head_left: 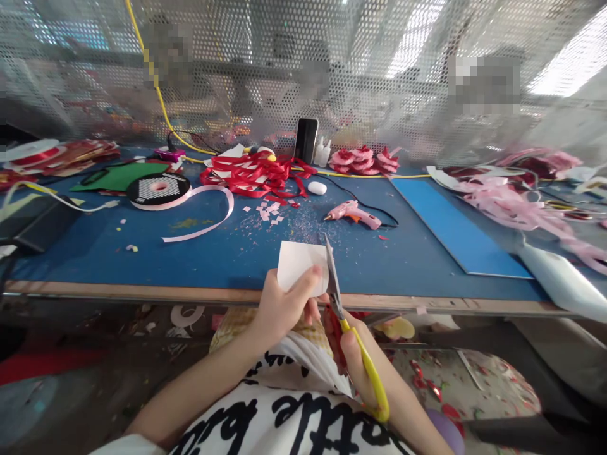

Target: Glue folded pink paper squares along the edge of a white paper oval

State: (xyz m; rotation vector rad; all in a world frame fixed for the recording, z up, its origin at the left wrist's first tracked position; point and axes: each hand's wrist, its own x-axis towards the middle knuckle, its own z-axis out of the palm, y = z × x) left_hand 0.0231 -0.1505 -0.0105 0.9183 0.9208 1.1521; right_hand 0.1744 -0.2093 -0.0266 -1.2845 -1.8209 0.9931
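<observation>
My left hand (289,300) pinches a small white piece of paper (296,260) just above the table's front edge, thumb on top. In my right hand (353,347) is a pair of scissors (367,366) with yellow handles, its blades pointing away from me. The blades lie along the right edge of the paper; whether they are cutting into it I cannot tell. Part of the right fingers is hidden behind the handles. Beyond the paper, small pale squares (269,212) and tiny scraps are scattered on the blue table (246,268).
A pink glue gun (353,215) lies on the table. Behind are red ribbons (251,174), a phone (306,140) and pink-red flowers (363,160). A ribbon spool (159,189) sits left; a blue board (455,227) and pink ribbons (502,199) lie right. Perforated metal (256,82) stands behind.
</observation>
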